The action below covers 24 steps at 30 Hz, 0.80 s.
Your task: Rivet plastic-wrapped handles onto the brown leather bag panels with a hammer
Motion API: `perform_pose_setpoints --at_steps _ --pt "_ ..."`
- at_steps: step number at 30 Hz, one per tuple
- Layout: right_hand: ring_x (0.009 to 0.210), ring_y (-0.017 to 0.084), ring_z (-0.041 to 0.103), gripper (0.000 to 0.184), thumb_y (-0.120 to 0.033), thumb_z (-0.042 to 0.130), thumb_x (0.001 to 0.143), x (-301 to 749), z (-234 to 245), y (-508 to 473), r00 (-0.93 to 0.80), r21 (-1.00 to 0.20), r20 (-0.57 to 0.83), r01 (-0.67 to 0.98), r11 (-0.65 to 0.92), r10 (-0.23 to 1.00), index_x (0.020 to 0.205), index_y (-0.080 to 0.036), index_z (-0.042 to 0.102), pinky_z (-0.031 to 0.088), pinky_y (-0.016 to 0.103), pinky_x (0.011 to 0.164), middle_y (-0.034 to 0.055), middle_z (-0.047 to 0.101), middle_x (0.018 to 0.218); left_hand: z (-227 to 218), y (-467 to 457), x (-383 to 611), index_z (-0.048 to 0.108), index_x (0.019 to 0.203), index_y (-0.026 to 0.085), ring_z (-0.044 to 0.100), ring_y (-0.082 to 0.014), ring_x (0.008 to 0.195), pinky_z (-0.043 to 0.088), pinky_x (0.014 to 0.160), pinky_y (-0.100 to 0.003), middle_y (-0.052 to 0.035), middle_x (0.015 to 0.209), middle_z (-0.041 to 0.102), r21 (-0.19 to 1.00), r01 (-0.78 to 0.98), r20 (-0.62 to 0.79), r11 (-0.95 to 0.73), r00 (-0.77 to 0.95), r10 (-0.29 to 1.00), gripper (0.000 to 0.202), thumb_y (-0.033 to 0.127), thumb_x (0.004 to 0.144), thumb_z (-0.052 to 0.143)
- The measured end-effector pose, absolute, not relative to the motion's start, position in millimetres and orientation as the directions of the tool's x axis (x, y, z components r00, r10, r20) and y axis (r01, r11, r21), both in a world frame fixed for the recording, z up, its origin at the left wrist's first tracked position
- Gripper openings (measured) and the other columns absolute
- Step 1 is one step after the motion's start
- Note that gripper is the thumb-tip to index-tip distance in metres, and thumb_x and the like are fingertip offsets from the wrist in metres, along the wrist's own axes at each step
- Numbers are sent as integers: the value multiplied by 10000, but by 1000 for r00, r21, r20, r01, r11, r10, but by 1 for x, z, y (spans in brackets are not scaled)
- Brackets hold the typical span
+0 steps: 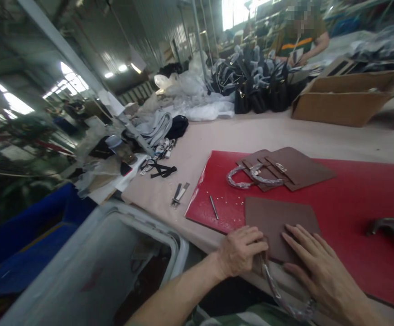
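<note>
A brown leather panel (278, 213) lies on the red mat (360, 199) close to the table's near edge. My left hand (242, 249) has its fingers closed at the panel's lower left corner, around the end of a plastic-wrapped bag handle (275, 287). The rest of that handle hangs over the edge toward my body. Flat on the panel's right side rests my right hand (315, 256), fingers spread. Farther back on the mat are finished-looking brown panels (302, 167) with wrapped handles and metal fittings. A slim metal punch (213, 207) lies left of the panel.
A hammer (392, 228) lies at the mat's right. Left of the mat are small tools (180, 194) and black straps (163, 170). A grey bin (105, 253) stands below the table. Behind are black bags (251, 95), a cardboard box (339, 102) and another person (300, 43).
</note>
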State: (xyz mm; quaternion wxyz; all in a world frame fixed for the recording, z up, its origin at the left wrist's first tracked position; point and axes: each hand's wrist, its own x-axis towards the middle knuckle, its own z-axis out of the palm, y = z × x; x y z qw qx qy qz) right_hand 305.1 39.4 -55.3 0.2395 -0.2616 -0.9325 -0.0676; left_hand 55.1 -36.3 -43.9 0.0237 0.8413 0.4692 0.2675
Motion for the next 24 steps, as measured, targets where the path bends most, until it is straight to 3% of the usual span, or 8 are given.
perform_pose_setpoints --at_steps 8,12,15,18,21,24 --pt "1355 374 472 551 -485 381 1001 301 -74 30 -700 -41 504 566 824 506 1371 -104 526 426 526 1052 192 513 1464 -42 -34 52 651 1159 138 614 -193 1244 472 1126 -346 -101 1222 709 430 718 452 -548 354 819 346 128 864 470" --pt "1347 371 486 577 -509 384 996 305 -74 36 -724 -40 494 535 844 481 1416 -128 493 424 535 1060 172 516 1471 -27 -28 27 676 1093 178 673 -193 1115 544 1031 -355 -93 1117 732 483 751 527 -450 160 834 320 91 859 475" --pt "1334 367 503 574 -502 385 995 307 -71 42 -746 -10 484 518 855 458 1425 -136 488 442 530 1044 162 517 1475 -2 -17 -25 694 1053 190 686 -194 1021 553 953 -342 -89 1034 739 497 858 485 -125 -156 860 275 107 907 477" --pt "1309 378 525 564 -491 387 990 306 -71 44 -735 5 502 530 848 457 1393 -119 518 464 538 1016 177 528 1460 23 -5 -93 687 1127 218 646 -178 1136 482 1008 -292 -75 1170 720 370 790 189 488 -578 794 268 222 980 463" --pt "1293 383 538 555 -479 402 978 305 -73 44 -729 -5 505 534 846 463 1377 -116 532 478 537 999 179 530 1456 33 3 -150 724 1007 148 679 -256 1087 511 886 -311 -161 1063 743 296 671 27 679 -717 697 270 351 944 557" --pt "1296 392 533 552 -472 412 969 305 -75 44 -725 -4 508 538 843 465 1382 -125 526 475 550 998 174 538 1449 30 11 -179 726 823 131 719 -276 941 518 768 -294 -153 835 747 257 617 -143 744 -737 660 314 445 823 726"
